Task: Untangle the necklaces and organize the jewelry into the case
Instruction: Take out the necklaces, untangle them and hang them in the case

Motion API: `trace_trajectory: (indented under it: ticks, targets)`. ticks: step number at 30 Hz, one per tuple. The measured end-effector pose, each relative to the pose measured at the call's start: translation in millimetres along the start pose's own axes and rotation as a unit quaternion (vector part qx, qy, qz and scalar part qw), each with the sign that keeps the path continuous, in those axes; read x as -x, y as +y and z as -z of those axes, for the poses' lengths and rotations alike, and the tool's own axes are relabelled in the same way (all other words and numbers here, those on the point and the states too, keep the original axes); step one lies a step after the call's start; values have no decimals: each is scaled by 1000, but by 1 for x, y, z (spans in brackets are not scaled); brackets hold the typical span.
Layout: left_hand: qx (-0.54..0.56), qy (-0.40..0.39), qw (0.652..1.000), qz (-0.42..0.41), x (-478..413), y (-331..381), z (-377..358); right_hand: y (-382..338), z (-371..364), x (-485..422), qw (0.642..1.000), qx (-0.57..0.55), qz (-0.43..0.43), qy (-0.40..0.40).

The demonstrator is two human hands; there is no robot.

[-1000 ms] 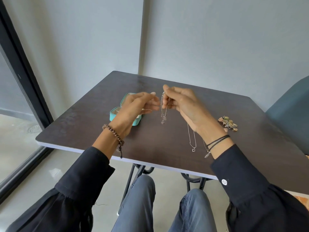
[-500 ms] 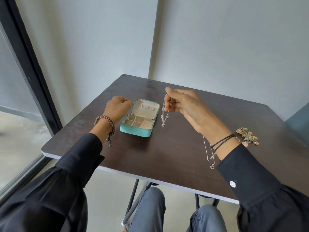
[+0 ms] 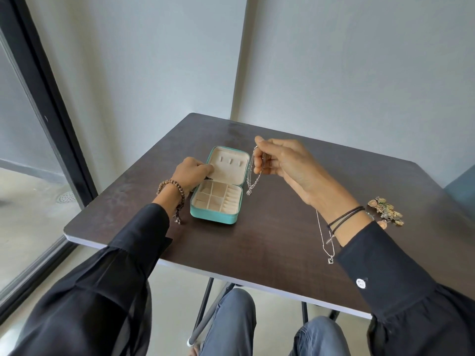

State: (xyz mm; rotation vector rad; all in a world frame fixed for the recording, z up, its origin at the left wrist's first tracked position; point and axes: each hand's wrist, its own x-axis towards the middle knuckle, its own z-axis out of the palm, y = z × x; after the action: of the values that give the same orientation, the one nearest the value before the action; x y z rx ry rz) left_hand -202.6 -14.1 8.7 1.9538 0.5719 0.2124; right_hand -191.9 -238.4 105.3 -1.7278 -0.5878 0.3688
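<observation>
Dark wood-grain table (image 3: 282, 240) fills the corner by the grey walls, and a person in black sleeves sits at its near edge; on it, left of centre, the teal case (image 3: 213, 217) lies open, its cream-lined lid tipped back toward the wall and showing 3 small tabs, its base split into square compartments with a ribbed column along the right side. The left hand (image 3: 191, 173) sits at the lid's left edge, fingers curled in and fingertips on the lining there, gripping that edge. The right hand (image 3: 285, 163) is raised just right of the case; its thumb and forefinger pinch the silver necklace (image 3: 253, 179), with the other fingers folded in around the gathered chain; several strands loop down from the grip, and a small pendant hangs at the bottom, beside the case's right wall; whether it touches the table I cannot tell. Near the right wrist a 2nd thin chain (image 3: 324, 242) lies on the table, a small pendant at its near end; farther right sits a cluster of gold-toned charms (image 3: 385, 210). Brown beads (image 3: 171, 187) circle the left wrist; dark cords (image 3: 344, 218) wrap the right.
</observation>
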Motion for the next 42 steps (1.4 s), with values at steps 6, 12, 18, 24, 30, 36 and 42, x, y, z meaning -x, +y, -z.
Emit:
trace_trajectory:
  ticks: [6,12,18,24,30,36,42]
  targets:
    - [136,-26,990,-35,27,-3,-21,-7,13,12,999,-37,1,2]
    - [187,-44,978,-78,55,3,-53,-9,23,23,998,-64,-12,10]
    - [167,-81,976,-110,72,5,-72,-7,29,29,998,-59,10,26]
    - [176,-114,969,-128,79,1,-66,-1,29,27,999,-12,19,30]
    - [190,-139,962,-136,81,1,-65,5,23,21,999,31,15,33]
    - [195,-138,960,-144,79,-1,-64,11,20,17,995,98,4,12]
    - [198,-133,962,-136,77,0,-65,9,24,13,985,171,28,-4]
